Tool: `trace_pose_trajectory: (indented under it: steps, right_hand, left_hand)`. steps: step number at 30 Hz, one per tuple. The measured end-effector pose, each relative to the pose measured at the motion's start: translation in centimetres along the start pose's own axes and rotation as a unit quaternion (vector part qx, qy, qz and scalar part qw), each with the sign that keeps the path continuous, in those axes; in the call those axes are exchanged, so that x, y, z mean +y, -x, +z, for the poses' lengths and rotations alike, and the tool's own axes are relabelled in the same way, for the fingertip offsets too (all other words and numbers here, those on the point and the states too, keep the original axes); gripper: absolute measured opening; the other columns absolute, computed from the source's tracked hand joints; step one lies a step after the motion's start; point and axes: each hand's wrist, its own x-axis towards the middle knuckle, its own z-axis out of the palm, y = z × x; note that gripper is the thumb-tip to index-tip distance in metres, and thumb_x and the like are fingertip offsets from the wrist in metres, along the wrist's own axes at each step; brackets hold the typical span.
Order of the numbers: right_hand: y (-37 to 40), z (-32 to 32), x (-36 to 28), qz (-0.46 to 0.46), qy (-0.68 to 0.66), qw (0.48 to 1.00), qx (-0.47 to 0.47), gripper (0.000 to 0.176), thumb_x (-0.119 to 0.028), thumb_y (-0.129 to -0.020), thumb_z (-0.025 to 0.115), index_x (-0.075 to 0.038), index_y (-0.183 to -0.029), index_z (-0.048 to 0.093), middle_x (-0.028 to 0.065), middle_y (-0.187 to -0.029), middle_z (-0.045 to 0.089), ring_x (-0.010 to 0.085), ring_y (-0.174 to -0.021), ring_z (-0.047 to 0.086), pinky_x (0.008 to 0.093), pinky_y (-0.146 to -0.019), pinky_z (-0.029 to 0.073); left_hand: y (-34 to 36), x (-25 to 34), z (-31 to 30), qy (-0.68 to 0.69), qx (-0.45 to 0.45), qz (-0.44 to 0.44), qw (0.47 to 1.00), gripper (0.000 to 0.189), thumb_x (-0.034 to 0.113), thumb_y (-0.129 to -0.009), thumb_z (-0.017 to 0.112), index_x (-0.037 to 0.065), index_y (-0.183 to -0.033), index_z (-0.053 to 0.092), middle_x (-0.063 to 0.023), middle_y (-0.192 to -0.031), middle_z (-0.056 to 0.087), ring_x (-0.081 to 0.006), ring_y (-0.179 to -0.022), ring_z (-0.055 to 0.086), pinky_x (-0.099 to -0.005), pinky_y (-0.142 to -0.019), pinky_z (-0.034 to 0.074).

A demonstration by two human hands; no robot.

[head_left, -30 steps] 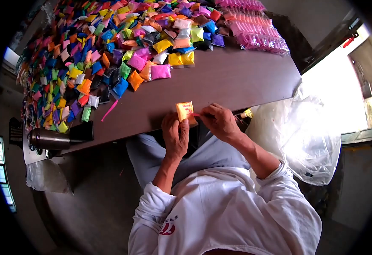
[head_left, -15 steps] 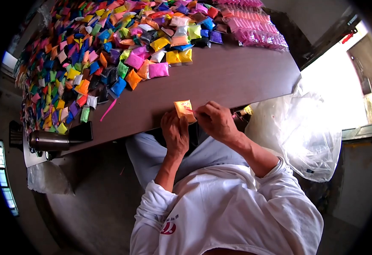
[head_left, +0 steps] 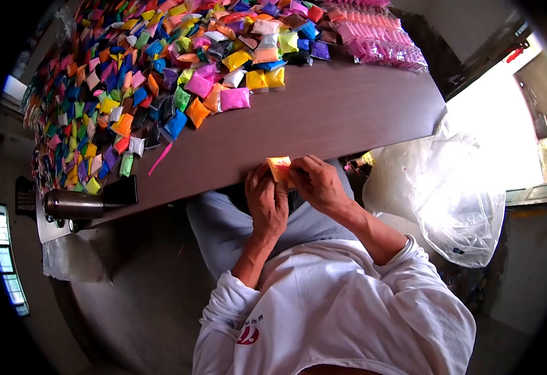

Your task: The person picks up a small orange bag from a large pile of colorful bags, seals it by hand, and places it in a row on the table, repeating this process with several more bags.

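Observation:
A small orange-yellow packet (head_left: 278,166) with a reddish mark is held at the table's front edge, above my lap. My left hand (head_left: 266,199) is closed on its lower left side. The fingers of my right hand (head_left: 317,184) are pinched together at its right side, touching it; a small pink-red bit shows at the fingertips. Whether that bit is part of the packet or separate, I cannot tell. A pink strip (head_left: 161,159) lies on the table to the left of my hands.
Many colourful packets (head_left: 234,98) cover the left and back of the brown table (head_left: 348,112). Pink bagged items (head_left: 386,53) lie at the back right. A dark metal flask (head_left: 73,204) is at the front left corner. A clear plastic bag (head_left: 436,200) hangs at the right.
Both hands and the packet have moved slightly right and down. The packet is tilted differently, and my right fingers sit closer over its right side.

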Motion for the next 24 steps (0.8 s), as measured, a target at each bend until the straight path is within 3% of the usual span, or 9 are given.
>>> trace_pose_trajectory:
  steps: [4,10,12,13,14,15,16,24]
  right_hand:
    - [-0.1,-0.3,-0.7,0.002,-0.030,0.999,0.021,0.010,-0.001,-0.079,0.062,0.001,-0.089,0.057,0.0121,-0.081,0.058,0.0243,-0.067,0.061,0.0307,-0.057,0.049]
    - [-0.7,-0.8,-0.2,0.004,-0.018,1.000,0.022,0.009,-0.001,-0.080,0.061,0.000,-0.089,0.057,0.0107,-0.080,0.058,0.0200,-0.065,0.058,0.0285,-0.057,0.047]
    - [-0.9,-1.2,-0.1,0.020,-0.008,0.999,0.027,0.008,-0.001,-0.080,0.060,-0.001,-0.088,0.058,0.0117,-0.080,0.057,0.0227,-0.065,0.059,0.0302,-0.057,0.048]
    - [-1.1,-1.5,-0.1,0.036,0.001,0.999,0.036,0.008,-0.001,-0.080,0.059,-0.002,-0.088,0.058,0.0127,-0.080,0.056,0.0255,-0.065,0.059,0.0319,-0.057,0.048]
    - [-1.1,-1.7,-0.2,0.031,0.008,0.998,0.050,0.008,-0.001,-0.080,0.059,-0.002,-0.087,0.058,0.0132,-0.080,0.056,0.0268,-0.064,0.058,0.0329,-0.056,0.048]
    - [-1.1,-1.9,-0.1,0.031,0.009,0.998,0.049,0.008,-0.001,-0.080,0.059,-0.002,-0.087,0.058,0.0132,-0.080,0.056,0.0268,-0.064,0.058,0.0329,-0.056,0.048]
    - [-1.0,-1.9,0.1,0.027,0.035,0.998,0.042,0.008,-0.001,-0.080,0.059,-0.002,-0.088,0.058,0.0134,-0.081,0.056,0.0282,-0.065,0.058,0.0336,-0.057,0.048]
    - [-0.3,-2.3,0.3,0.007,0.064,0.998,-0.004,0.009,-0.002,-0.080,0.058,-0.002,-0.089,0.059,0.0137,-0.083,0.057,0.0314,-0.071,0.059,0.0361,-0.061,0.049]
  left_hand:
    - [0.0,0.3,0.0,-0.004,0.010,-0.004,1.000,0.029,0.021,-0.093,0.046,-0.005,-0.098,0.057,-0.0195,-0.108,0.057,-0.0334,-0.103,0.052,-0.0448,-0.099,0.033]
    - [-0.2,1.0,-1.0,0.095,-0.022,-0.100,0.990,0.028,0.021,-0.094,0.044,-0.004,-0.089,0.055,-0.0184,-0.102,0.058,-0.0328,-0.099,0.053,-0.0423,-0.088,0.040]
    - [0.3,0.5,-0.7,0.100,-0.039,-0.139,0.984,0.033,0.028,-0.094,0.045,-0.003,-0.089,0.055,-0.0154,-0.088,0.061,-0.0263,-0.082,0.059,-0.0371,-0.074,0.047]
    - [0.9,0.1,-0.2,0.101,-0.037,-0.141,0.984,0.033,0.028,-0.094,0.045,-0.003,-0.089,0.055,-0.0154,-0.088,0.061,-0.0263,-0.082,0.059,-0.0371,-0.074,0.047]
    - [1.8,-0.4,0.6,0.301,-0.076,-0.271,0.911,0.036,0.033,-0.094,0.046,-0.002,-0.089,0.056,-0.0127,-0.080,0.060,-0.0219,-0.072,0.059,-0.0335,-0.068,0.048]
    - [2.3,-0.3,1.0,0.483,-0.110,-0.383,0.779,0.040,0.038,-0.093,0.047,-0.001,-0.089,0.056,-0.0100,-0.072,0.060,-0.0175,-0.061,0.059,-0.0299,-0.062,0.049]
    - [2.9,0.1,1.7,0.500,-0.081,-0.404,0.762,0.046,0.045,-0.091,0.048,0.001,-0.088,0.056,-0.0045,-0.064,0.057,-0.0113,-0.052,0.056,-0.0238,-0.055,0.048]
    - [2.4,-0.7,1.9,0.511,-0.027,-0.380,0.771,0.045,0.045,-0.091,0.048,0.001,-0.085,0.057,-0.0045,-0.065,0.056,-0.0114,-0.052,0.055,-0.0219,-0.051,0.046]
